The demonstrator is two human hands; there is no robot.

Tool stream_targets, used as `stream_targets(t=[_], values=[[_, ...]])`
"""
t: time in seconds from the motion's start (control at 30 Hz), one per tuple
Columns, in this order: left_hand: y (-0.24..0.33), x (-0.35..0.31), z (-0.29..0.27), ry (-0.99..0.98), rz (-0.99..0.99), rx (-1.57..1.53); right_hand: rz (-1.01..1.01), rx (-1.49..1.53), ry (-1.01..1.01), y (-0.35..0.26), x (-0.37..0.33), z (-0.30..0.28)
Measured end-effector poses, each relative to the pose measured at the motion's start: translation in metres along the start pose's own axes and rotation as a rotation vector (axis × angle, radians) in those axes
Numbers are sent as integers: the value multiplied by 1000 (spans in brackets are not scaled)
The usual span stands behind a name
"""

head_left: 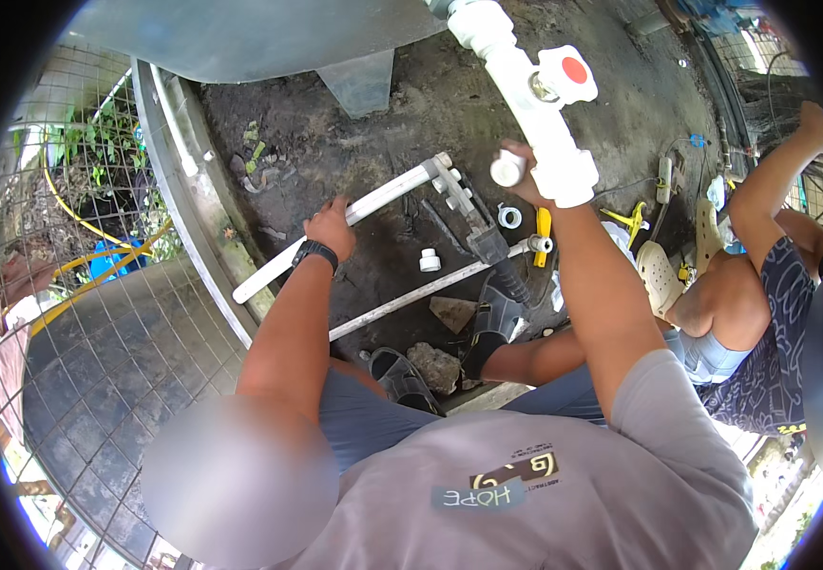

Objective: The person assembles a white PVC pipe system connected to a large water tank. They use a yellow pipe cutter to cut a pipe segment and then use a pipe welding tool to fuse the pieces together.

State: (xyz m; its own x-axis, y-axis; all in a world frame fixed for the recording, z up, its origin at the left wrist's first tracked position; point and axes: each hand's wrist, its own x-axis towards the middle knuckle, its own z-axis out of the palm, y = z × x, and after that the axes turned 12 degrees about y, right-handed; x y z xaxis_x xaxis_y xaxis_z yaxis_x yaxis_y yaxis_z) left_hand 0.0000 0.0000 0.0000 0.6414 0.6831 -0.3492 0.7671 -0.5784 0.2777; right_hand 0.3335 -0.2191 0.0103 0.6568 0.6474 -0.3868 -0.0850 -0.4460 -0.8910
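My left hand point(330, 230), a dark watch at its wrist, is closed round a long white plastic pipe point(388, 198). The pipe slants up to the right, its far end by a grey flat-headed tool point(468, 211) with small round pieces on its plate and a dark handle. Partly hidden behind a white pipe assembly point(526, 104) with a red-capped valve, my right hand point(524, 180) holds a short white pipe fitting point(506, 170). Another white fitting point(430, 259) lies on the ground between my arms, left of a white ring point(509, 218).
A thinner white pipe point(411, 296) lies near my sandalled feet, beside a rock point(435, 369). Yellow tools point(543, 237) lie right of the ring. Another person point(730, 318) crouches at the right. Wire mesh point(136, 380) stands left, and a grey tank point(259, 43) overhangs the far side.
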Motion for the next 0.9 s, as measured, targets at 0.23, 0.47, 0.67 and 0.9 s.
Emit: stream_targets(t=[0.23, 0.47, 0.67, 0.9], values=[[3, 3, -15, 41, 58, -16, 54, -59, 46, 21, 60, 38], [16, 5, -14, 34, 50, -47, 82, -160, -14, -29, 44, 75], [22, 9, -15, 8, 57, -31, -15, -405, -61, -16, 61, 70], [26, 1, -7, 67, 37, 24, -147, -667, 64, -34, 36, 82]])
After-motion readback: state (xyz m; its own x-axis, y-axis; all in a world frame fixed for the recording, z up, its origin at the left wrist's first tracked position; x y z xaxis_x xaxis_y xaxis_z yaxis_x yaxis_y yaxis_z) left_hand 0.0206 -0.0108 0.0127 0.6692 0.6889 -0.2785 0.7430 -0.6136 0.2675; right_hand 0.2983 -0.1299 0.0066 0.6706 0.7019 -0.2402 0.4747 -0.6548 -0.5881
